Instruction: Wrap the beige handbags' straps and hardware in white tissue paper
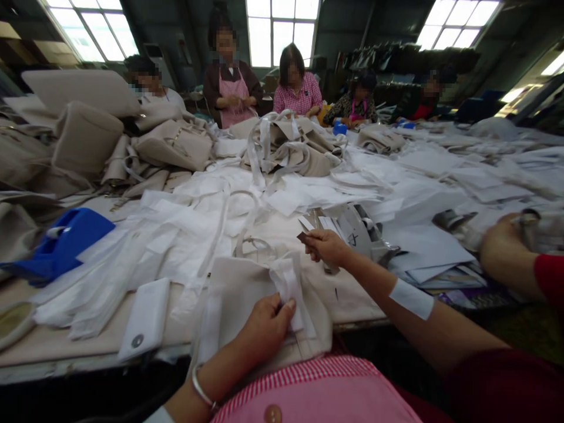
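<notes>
My left hand (268,329) is closed on the white wrapping (288,285) around a strap of a beige bag (247,294), which rests at the table's front edge against my apron. Out over the table, my right hand (325,247) pinches a small brown piece (302,237) between thumb and fingers. Just behind that hand lie white slips (328,224) and a tape dispenser (359,232). The beige bag's thin handle (255,244) stands up at its far side.
A blue tape dispenser (73,241), white sleeves (110,276) and a white phone-like object (145,317) lie left. Beige bags (88,138) pile up behind. Paper sheets (432,252) and a co-worker's hand (504,247) are at the right. Several people stand or sit across the table.
</notes>
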A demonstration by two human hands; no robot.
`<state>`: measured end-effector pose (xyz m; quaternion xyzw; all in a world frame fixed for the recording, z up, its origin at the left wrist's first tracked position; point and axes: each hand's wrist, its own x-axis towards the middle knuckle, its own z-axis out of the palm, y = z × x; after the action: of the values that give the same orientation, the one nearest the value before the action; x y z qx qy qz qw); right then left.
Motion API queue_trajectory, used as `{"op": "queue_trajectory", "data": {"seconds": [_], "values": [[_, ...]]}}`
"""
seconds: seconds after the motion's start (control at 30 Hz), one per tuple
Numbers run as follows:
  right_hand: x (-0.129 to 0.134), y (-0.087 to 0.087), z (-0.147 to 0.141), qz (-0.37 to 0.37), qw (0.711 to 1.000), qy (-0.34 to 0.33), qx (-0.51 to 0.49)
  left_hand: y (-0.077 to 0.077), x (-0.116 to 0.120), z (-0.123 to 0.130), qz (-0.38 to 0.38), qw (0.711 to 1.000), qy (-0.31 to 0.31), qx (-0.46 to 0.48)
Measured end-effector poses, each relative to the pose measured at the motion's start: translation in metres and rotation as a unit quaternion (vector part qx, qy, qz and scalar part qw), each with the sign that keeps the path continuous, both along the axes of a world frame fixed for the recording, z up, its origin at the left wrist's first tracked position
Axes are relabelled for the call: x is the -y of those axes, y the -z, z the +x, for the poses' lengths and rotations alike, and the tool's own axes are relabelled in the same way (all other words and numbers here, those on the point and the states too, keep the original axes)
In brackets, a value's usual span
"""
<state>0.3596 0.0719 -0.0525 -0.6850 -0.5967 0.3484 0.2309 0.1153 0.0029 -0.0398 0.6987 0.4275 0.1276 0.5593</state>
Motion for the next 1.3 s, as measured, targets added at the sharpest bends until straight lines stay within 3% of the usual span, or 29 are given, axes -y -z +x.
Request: {"op": "queue_trajectory", "data": {"seconds": [0.13,0.27,0.53,0.83,0.9,0.97,1.1,1.17,1.3], "values": [[0.055,-0.022,0.003,-0.040,0.987,-0.068,-0.142,0.005,0.001,0.000,-0.101,0.993,-0.028,0.058],[0.081,-0.028,-0.005,-0.049,0.993,-0.081,-0.071,0.005,0.003,0.002,-0.170,0.980,-0.048,0.092],[0.077,-0.018,-0.032,-0.015,0.997,-0.071,-0.026,0.003,0.007,0.003,-0.173,0.978,-0.065,0.099],[0.071,-0.002,-0.032,0.030,0.965,-0.219,-0.141,0.008,0.008,0.004,-0.123,0.988,-0.058,0.076],[0.068,0.000,-0.034,0.026,0.966,-0.201,-0.158,0.008,0.009,0.006,-0.106,0.990,-0.061,0.071],[0.067,0.001,-0.038,-0.029,0.963,-0.172,-0.204,0.006,0.010,0.007,-0.085,0.992,-0.065,0.064],[0.071,0.000,-0.041,-0.177,0.894,-0.111,-0.396,0.002,0.010,0.006,-0.040,0.996,-0.066,0.044],[0.075,-0.001,-0.044,-0.188,0.871,-0.087,-0.446,0.001,0.010,0.005,-0.010,0.997,-0.058,0.045],[0.085,-0.005,-0.065,-0.159,0.881,0.025,-0.445,0.003,0.010,0.005,0.056,0.996,-0.057,0.046]]}}
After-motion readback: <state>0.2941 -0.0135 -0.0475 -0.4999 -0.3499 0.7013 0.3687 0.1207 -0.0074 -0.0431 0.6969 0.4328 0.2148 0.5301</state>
